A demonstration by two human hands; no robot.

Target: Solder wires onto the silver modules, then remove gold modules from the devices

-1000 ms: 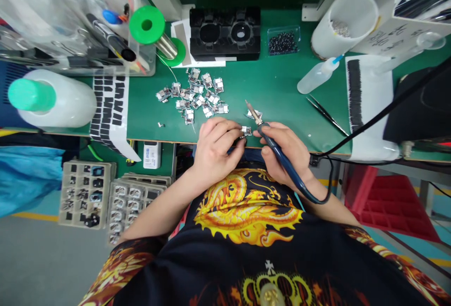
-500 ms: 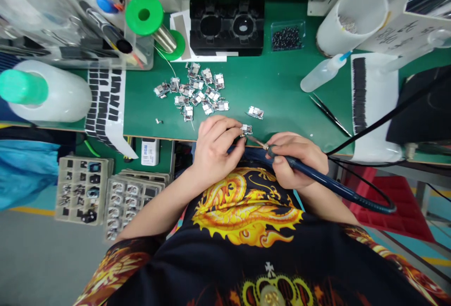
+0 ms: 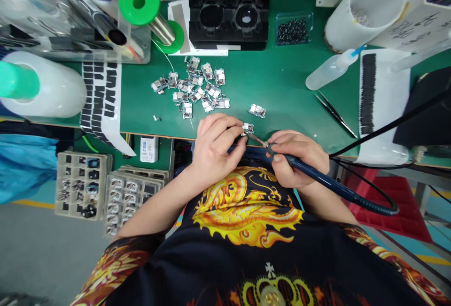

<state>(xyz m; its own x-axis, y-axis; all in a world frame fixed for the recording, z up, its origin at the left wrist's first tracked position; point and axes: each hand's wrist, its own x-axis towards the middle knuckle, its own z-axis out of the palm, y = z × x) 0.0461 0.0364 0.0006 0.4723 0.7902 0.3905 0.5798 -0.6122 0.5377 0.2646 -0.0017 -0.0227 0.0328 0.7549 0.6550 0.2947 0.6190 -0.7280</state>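
My right hand (image 3: 299,158) is closed around the dark handle of a soldering iron (image 3: 291,159). Its metal tip reaches left to a small circuit board (image 3: 248,128) at the table's front edge. The fingers of my left hand (image 3: 220,144) are pinched at the left side of that board, and a tiny bright metal bit shows by the fingertips. Whether the tip touches the board is too small to tell. Just beyond lies a single similar board (image 3: 257,110). Farther left is a loose pile of several such boards (image 3: 197,94), with solder wire trailing across it.
A green solder spool (image 3: 139,2) stands at the back left beside a black fixture (image 3: 229,19). Tweezers (image 3: 336,114), a squeeze bottle (image 3: 326,72) and a white cup (image 3: 366,8) are on the right. A large white bottle (image 3: 59,85) stands left; parts trays (image 3: 82,184) sit below the table.
The view has shifted slightly, so the table items sit a little differently in frame. Both hands, the iron and the board keep nearly the same pose.
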